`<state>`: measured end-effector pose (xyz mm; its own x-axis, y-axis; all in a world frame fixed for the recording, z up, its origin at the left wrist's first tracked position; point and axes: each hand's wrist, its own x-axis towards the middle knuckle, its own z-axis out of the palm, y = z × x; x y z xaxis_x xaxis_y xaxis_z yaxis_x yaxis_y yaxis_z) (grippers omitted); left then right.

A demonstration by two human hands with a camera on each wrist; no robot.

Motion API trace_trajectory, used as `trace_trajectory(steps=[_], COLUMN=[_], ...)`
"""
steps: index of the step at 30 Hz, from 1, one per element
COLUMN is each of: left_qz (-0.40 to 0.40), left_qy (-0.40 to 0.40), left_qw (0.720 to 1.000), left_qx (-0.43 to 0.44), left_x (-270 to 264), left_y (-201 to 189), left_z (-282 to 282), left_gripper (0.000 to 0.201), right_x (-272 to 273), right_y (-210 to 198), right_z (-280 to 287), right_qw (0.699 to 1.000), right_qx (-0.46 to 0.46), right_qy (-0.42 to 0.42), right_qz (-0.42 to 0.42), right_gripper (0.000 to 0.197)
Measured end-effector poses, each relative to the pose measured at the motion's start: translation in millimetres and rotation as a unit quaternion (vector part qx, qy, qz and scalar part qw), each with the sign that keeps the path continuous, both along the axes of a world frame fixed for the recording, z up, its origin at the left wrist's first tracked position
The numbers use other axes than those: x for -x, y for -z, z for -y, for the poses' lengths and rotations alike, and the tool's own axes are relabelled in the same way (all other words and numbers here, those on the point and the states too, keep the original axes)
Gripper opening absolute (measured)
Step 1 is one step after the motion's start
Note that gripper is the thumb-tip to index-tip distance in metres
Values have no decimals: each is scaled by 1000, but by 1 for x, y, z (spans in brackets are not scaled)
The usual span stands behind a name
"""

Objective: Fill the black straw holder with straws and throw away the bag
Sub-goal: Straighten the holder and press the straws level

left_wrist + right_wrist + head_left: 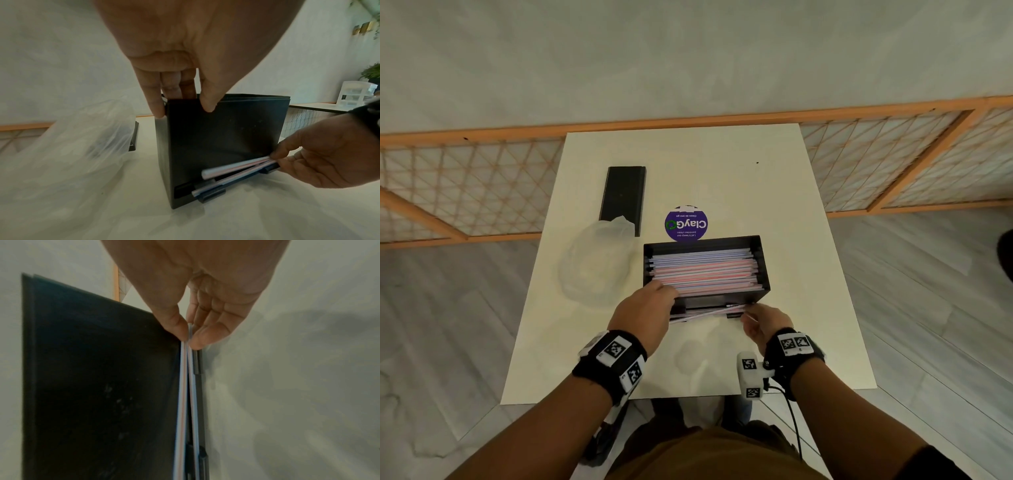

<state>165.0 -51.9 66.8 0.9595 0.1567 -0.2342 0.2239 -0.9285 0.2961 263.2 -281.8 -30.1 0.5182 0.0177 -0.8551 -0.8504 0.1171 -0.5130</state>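
Striped paper-wrapped straws (186,386) being pinched at one end between right hand (763,325) thumb and fingertips (207,335), just below the front face of the black straw holder (222,138). Gripping the holder's near top corner with left hand (643,311), thumb in front, fingers curled over the rim. Best seating these strays level in the bottom dispensing slot, probably without bending. Lying beyond the left fingers: emptied plastic bag (595,260), black lid (623,198).

Purple round sticker (686,223), white table (774,205)
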Motion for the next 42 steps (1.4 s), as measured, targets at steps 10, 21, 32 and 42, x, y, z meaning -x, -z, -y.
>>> trace_trajectory(steps=[10,21,32,42], left_qz=[-10,-4,11,8], left_qy=[10,21,33,33], left_qw=[1000,1000,999,999], left_qx=[-3,-4,7,5], left_x=[-5,-7,-7,-7], left_y=[3,11,6,4], left_z=[-2,-6,-7,-7], left_gripper=[19,18,18,18], right_x=[6,-10,-8,-8], right_y=[19,15,7,9], right_z=[2,-10,-7,-8], right_qw=[983,991,987,986], right_qx=[85,-77,-79,-115], right_qy=[-92,114,140,113], right_qz=[137,-5,-20,-38], right_gripper=[25,14,10,15])
